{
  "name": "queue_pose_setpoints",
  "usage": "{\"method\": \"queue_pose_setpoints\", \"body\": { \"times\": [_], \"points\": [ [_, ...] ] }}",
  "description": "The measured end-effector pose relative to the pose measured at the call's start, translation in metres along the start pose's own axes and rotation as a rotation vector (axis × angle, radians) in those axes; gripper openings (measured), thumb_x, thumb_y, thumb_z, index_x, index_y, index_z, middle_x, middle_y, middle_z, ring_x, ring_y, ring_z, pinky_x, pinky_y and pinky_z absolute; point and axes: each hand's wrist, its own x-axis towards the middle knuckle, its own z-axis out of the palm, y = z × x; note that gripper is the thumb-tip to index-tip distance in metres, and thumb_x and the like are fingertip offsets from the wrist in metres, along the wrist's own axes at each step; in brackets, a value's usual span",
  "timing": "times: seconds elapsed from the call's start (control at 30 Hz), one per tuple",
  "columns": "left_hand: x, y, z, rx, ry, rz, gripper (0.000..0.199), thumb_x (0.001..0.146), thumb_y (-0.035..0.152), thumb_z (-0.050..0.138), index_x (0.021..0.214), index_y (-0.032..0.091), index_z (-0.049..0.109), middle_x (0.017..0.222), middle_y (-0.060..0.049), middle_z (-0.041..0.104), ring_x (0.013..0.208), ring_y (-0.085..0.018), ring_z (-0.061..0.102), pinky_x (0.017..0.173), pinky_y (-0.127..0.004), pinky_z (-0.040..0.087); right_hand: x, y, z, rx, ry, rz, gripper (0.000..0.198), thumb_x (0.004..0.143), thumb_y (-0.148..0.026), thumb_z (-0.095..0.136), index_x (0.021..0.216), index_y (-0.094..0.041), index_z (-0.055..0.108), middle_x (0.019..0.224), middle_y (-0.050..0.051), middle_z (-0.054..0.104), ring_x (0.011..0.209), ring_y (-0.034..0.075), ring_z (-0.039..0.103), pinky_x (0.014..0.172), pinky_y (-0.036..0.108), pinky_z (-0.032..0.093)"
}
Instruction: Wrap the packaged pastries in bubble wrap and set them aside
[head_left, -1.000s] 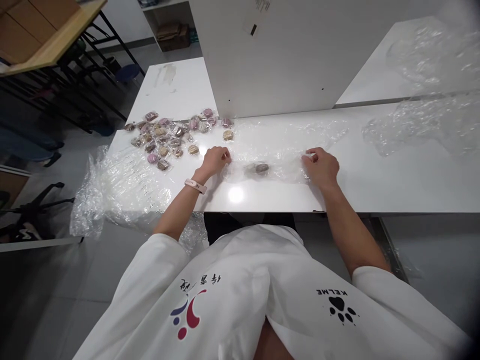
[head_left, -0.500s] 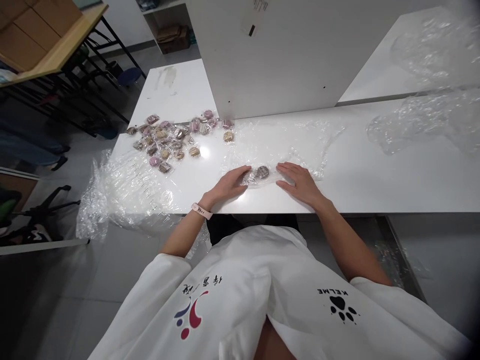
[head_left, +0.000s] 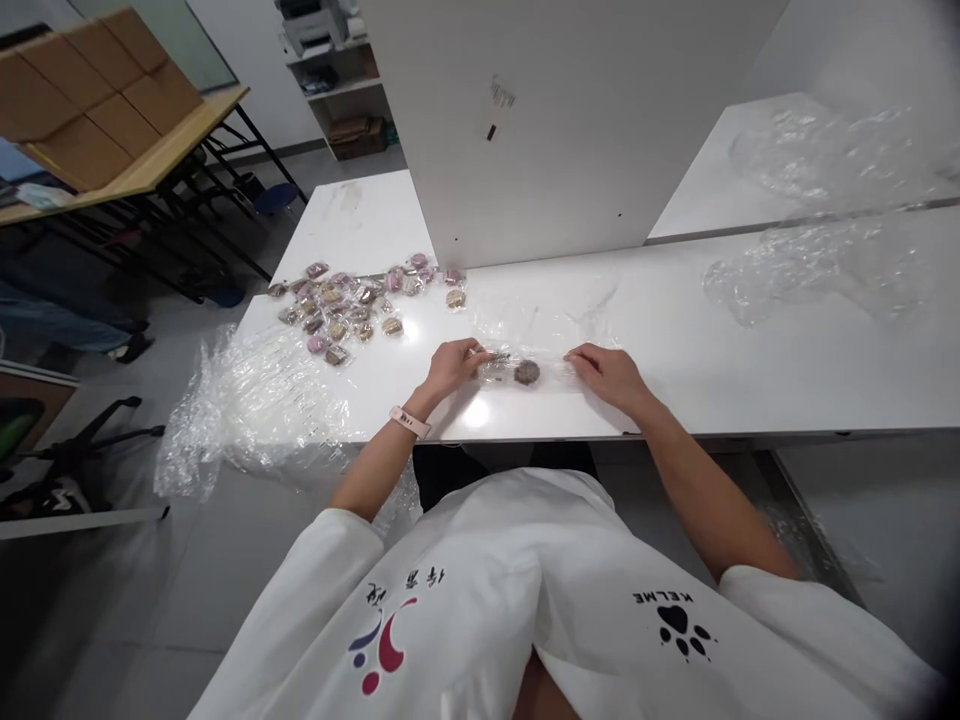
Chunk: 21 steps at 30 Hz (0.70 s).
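left hand (head_left: pixel 456 368): grip pinches clear wrap (head_left: pixel 553 376) | right hand (head_left: pixel 606 375): grip pinches opposite end | brown disc (head_left: pixel 526 373) between, over worktop (head_left: pixel 750 385) | spacing apparently tautens wrap

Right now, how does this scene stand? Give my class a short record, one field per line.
Left hand: pinching clear film, wristband on the wrist
Right hand: pinching the same film
Between hands: round brown piece
Left side: pink, tan and brown packets; plastic heap
Right side: crumpled wrap
Behind: upright white panel
Surface: white table
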Motion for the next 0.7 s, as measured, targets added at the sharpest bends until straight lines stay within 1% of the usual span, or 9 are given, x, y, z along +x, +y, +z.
{"method": "queue_pose_setpoints", "body": {
  "times": [0.1,0.17,0.27,0.33,0.4,0.47,0.57,0.63,0.7],
  "points": [
    [0.007,0.004,0.002,0.138,-0.025,-0.078,0.036,0.086,0.056,0.066,0.083,0.020,0.064,0.067,-0.004,0.067,0.060,-0.018,0.061,0.058,-0.029,0.041,0.007,-0.002,-0.005,-0.066,-0.076,0.084,0.020,0.085,-0.036,0.056,0.085,-0.023,0.071,0.073,0.002,0.070,0.068,0.019,0.062,0.063,0.030,0.043],
    [0.004,0.002,0.001,0.250,0.062,-0.054,0.035,0.084,0.052,0.070,0.098,0.021,0.063,0.083,-0.007,0.071,0.072,-0.022,0.064,0.062,-0.031,0.043,0.006,-0.003,-0.006,-0.121,0.012,0.106,0.020,0.085,-0.036,0.057,0.091,-0.023,0.071,0.082,0.004,0.072,0.075,0.021,0.064,0.068,0.033,0.045],
    [-0.019,-0.005,-0.002,0.344,0.171,0.191,0.038,0.090,0.044,0.065,0.119,0.022,0.057,0.118,-0.011,0.068,0.104,-0.026,0.063,0.083,-0.037,0.048,-0.011,0.000,-0.007,-0.174,0.195,-0.059,0.028,0.091,-0.041,0.055,0.106,-0.024,0.070,0.109,0.007,0.072,0.100,0.027,0.064,0.087,0.042,0.046],
    [-0.038,-0.013,-0.002,0.367,0.116,0.374,0.037,0.094,0.039,0.058,0.126,0.022,0.055,0.135,-0.011,0.060,0.124,-0.027,0.054,0.099,-0.041,0.044,-0.028,0.005,-0.005,-0.165,0.194,-0.218,0.034,0.092,-0.047,0.054,0.117,-0.027,0.067,0.126,0.007,0.067,0.119,0.029,0.057,0.100,0.046,0.041],
    [-0.048,-0.021,0.003,0.372,0.037,0.435,0.038,0.095,0.034,0.055,0.131,0.023,0.054,0.142,-0.010,0.056,0.133,-0.026,0.048,0.106,-0.043,0.039,-0.040,0.011,0.000,-0.161,0.144,-0.282,0.039,0.093,-0.050,0.054,0.124,-0.029,0.064,0.134,0.006,0.063,0.127,0.029,0.053,0.105,0.048,0.037],
    [-0.046,-0.025,0.008,0.367,0.043,0.392,0.032,0.095,0.030,0.052,0.126,0.023,0.058,0.140,-0.009,0.058,0.131,-0.025,0.050,0.106,-0.043,0.039,-0.043,0.015,0.008,-0.169,0.148,-0.259,0.036,0.095,-0.048,0.050,0.119,-0.027,0.066,0.132,0.006,0.065,0.124,0.028,0.055,0.105,0.048,0.037],
    [-0.027,-0.022,0.009,0.320,0.110,0.270,0.021,0.097,0.030,0.047,0.101,0.021,0.066,0.112,-0.008,0.071,0.108,-0.023,0.060,0.091,-0.037,0.044,-0.032,0.014,0.010,-0.160,0.206,-0.189,0.034,0.097,-0.044,0.042,0.093,-0.024,0.070,0.103,0.006,0.074,0.102,0.026,0.064,0.099,0.046,0.040],
    [-0.011,-0.015,0.002,0.255,0.124,0.194,0.025,0.099,0.032,0.043,0.094,0.021,0.065,0.088,-0.005,0.071,0.084,-0.021,0.063,0.075,-0.032,0.045,-0.019,0.009,0.001,-0.118,0.191,-0.123,0.036,0.097,-0.045,0.041,0.086,-0.024,0.068,0.083,0.005,0.072,0.081,0.022,0.064,0.086,0.040,0.045],
    [0.003,-0.007,-0.009,0.194,0.109,0.151,0.026,0.099,0.035,0.042,0.092,0.021,0.063,0.072,-0.002,0.066,0.066,-0.018,0.058,0.064,-0.029,0.041,-0.004,0.005,-0.013,-0.090,0.132,-0.043,0.035,0.096,-0.048,0.044,0.089,-0.023,0.067,0.073,0.003,0.068,0.067,0.019,0.060,0.070,0.033,0.044]
  ]
}}
